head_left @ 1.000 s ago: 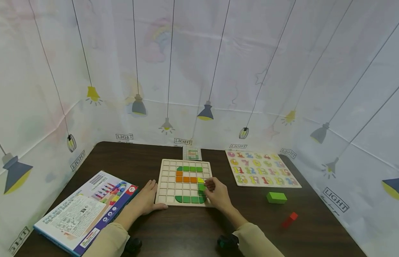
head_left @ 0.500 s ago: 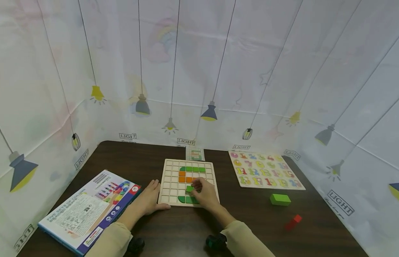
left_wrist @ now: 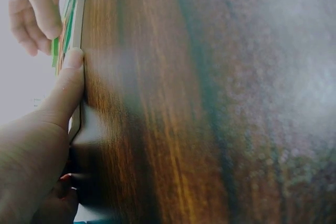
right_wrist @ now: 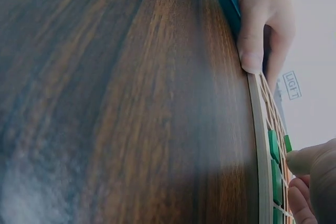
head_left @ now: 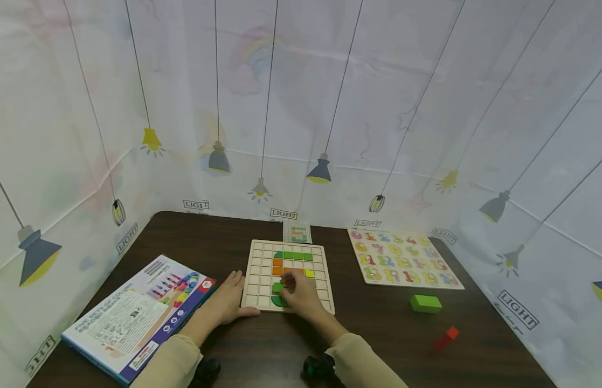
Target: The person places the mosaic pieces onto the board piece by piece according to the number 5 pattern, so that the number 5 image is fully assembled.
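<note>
A wooden grid board [head_left: 254,269] lies on the dark table. My left hand [head_left: 228,299] rests along its left side, thumb at the front-left corner, fingers straight. Over the lower rows, my right hand [head_left: 303,296] pinches a small green square tile [head_left: 277,288]; the left wrist view shows that green tile [left_wrist: 54,51] raised above the board surface. Green tiles [head_left: 297,256] line an upper row, with orange tiles [head_left: 277,267] below and a yellow tile [head_left: 309,273] at their right end. A rounded green tile [head_left: 277,301] sits near the front edge, its neighbours hidden by my right hand.
A boxed toy set [head_left: 136,318] lies at the left. Behind the board is a small pattern card [head_left: 297,233]. A number puzzle board [head_left: 405,257] lies at the back right, with a green block [head_left: 426,303] and a red block [head_left: 446,338] nearer me.
My right hand has moved left across the board, from its right side to the lower middle, with the green tile showing in its fingers. The left hand keeps its place on the board's edge.
</note>
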The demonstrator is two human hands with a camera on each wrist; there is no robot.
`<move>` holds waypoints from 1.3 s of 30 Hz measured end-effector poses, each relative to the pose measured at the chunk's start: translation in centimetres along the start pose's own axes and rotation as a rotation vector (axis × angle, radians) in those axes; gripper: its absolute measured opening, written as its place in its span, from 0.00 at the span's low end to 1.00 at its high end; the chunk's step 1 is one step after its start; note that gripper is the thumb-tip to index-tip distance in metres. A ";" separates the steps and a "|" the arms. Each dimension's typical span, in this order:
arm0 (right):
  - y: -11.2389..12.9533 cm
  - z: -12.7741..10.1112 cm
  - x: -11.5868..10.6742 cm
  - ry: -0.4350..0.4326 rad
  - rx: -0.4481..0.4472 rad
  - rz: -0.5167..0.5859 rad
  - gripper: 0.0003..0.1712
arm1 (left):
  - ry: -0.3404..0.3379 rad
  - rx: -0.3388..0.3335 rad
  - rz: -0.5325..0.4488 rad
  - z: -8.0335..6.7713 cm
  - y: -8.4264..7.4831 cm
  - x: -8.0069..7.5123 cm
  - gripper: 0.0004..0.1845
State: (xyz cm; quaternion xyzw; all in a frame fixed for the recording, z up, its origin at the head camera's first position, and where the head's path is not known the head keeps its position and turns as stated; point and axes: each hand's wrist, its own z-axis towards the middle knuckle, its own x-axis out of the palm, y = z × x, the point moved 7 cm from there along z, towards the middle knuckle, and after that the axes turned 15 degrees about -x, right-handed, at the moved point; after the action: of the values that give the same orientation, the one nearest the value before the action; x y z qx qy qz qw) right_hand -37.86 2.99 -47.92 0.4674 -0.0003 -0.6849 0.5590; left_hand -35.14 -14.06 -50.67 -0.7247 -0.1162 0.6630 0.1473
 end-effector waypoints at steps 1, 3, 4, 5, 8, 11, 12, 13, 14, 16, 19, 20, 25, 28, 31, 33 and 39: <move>0.0 0.0 0.0 0.005 0.001 -0.010 0.15 | 0.002 0.000 0.000 0.0 -0.1 0.0 0.54; -0.1 0.0 0.1 0.013 0.001 -0.027 0.16 | 0.003 -0.001 -0.003 0.0 -0.2 0.0 0.53; -0.2 -0.1 0.1 0.017 0.000 -0.033 0.16 | 0.003 -0.001 -0.004 0.0 -0.2 0.0 0.53; -0.3 -0.1 0.2 0.020 -0.004 -0.039 0.16 | 0.003 -0.001 -0.003 -0.1 -0.3 0.0 0.53; -0.4 -0.2 0.1 0.020 -0.005 -0.036 0.16 | 0.002 0.005 -0.003 -0.1 -0.5 -0.1 0.53; -0.4 -0.3 0.0 0.018 -0.009 -0.027 0.17 | 0.004 0.010 0.000 -0.1 -0.7 -0.1 0.53; -0.3 -0.3 -0.1 0.017 -0.007 -0.025 0.17 | 0.004 0.010 0.000 -0.1 -0.8 -0.1 0.53; -0.4 -0.3 -0.1 0.014 -0.007 -0.017 0.17 | 0.005 0.009 0.001 -0.1 -0.8 -0.1 0.53; -0.4 -0.3 -0.2 0.012 -0.006 -0.013 0.17 | 0.007 0.008 0.002 -0.1 -0.8 -0.1 0.53; -0.5 -0.3 -0.3 0.012 0.004 -0.006 0.17 | 0.012 0.003 0.002 -0.1 -0.8 -0.1 0.53; -0.6 -0.5 -0.7 -0.010 0.005 0.007 0.16 | 0.014 0.002 0.008 0.0 -0.8 -0.1 0.54; -0.6 -0.6 -0.9 -0.019 0.006 0.000 0.16 | 0.015 0.001 0.011 0.0 -0.8 -0.1 0.54; -1.1 -1.2 -2.0 -0.083 -0.017 -0.037 0.14 | 0.017 -0.007 0.007 0.0 -0.6 0.1 0.54; -1.6 -1.9 -2.9 -0.109 -0.023 -0.060 0.14 | 0.019 -0.008 0.001 -0.1 -0.6 0.1 0.54; -2.2 -2.7 -4.1 -0.132 -0.015 -0.078 0.15 | 0.016 -0.002 -0.002 -0.3 -0.6 -0.1 0.54; -2.8 -3.3 -5.0 -0.144 0.005 -0.089 0.15 | 0.017 -0.003 -0.004 -0.3 -0.6 -0.2 0.54; -4.5 -4.8 -7.9 -0.184 0.086 -0.136 0.15 | 0.024 -0.014 0.006 -0.4 -0.2 -0.3 0.54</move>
State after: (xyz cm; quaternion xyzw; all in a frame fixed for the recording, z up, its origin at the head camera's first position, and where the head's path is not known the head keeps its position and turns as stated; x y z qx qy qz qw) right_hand -38.75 13.22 -47.94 0.4248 -0.0493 -0.7605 0.4885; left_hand -34.80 -13.98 -50.33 -0.7339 -0.1167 0.6541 0.1415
